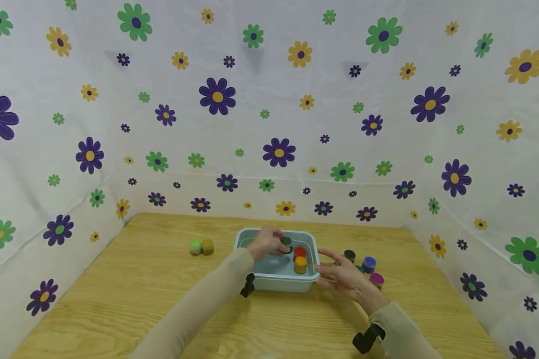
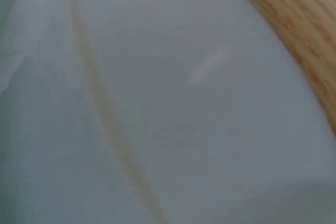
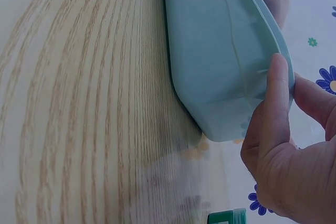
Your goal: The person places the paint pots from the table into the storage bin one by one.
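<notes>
My left hand (image 1: 267,243) reaches over the light-blue plastic tub (image 1: 274,284) and pinches a dark green paint jar (image 1: 286,242) inside its walls. Whether that jar touches the tub floor I cannot tell. A red jar (image 1: 299,253) and an orange jar (image 1: 300,265) stand in the tub, right of the held one. At the right end, my right hand (image 1: 343,276) touches the rim with fingers mostly straight and spread. The right wrist view shows one finger (image 3: 275,95) against the outer wall. Only blurred tub wall (image 2: 184,108) fills most of the left wrist view.
Right of the tub stand a black jar (image 1: 349,256), a blue jar (image 1: 369,264) and a magenta jar (image 1: 377,280), with green jars partly hidden by the right hand. A lime jar (image 1: 195,247) and an ochre jar (image 1: 207,247) stand left. Flowered cloth (image 1: 269,124) walls the table.
</notes>
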Demonstrator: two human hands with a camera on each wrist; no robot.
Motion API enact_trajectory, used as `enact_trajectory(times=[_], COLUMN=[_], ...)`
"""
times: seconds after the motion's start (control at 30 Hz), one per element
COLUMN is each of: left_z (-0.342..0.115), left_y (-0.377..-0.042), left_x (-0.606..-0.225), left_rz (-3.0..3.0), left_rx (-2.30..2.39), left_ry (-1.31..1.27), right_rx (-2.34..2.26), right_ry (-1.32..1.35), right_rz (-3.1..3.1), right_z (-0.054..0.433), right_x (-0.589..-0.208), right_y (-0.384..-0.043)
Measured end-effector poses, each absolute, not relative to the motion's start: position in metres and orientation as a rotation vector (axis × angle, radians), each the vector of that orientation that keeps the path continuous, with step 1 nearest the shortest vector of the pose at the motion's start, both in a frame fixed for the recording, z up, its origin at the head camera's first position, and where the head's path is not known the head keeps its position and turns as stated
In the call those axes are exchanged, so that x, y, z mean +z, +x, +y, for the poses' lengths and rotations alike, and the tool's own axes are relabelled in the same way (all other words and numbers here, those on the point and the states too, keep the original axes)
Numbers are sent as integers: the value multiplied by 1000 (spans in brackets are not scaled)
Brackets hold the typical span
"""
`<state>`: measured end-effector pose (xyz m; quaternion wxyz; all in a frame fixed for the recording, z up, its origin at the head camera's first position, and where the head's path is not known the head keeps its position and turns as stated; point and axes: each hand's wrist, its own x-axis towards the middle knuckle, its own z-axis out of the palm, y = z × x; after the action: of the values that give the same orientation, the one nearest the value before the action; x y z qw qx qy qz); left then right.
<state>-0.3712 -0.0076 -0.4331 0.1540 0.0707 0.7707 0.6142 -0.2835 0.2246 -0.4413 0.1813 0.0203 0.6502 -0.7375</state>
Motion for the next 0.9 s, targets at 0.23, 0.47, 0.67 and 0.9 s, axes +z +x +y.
enact_trajectory(times=[0.23,0.47,0.67,0.9], left_z=[-8,-6,-5,-5], left_y=[-373,-371,-370,-369], left_x=[-438,-440,-441,-440], left_rz=[2237,2306,2323,2362], left_rx=[1704,1641,1636,1609], left_ry=[265,282,224,200], right_rx=[-2076,-2076,-2081,-2075], right_ry=[54,47,33,28], right_rz=[1847,1834,1822,1817], right_z=[224,226,226,225], right_x=[-441,-440,-439,-439], right_y=[-285,-285,-284,-284])
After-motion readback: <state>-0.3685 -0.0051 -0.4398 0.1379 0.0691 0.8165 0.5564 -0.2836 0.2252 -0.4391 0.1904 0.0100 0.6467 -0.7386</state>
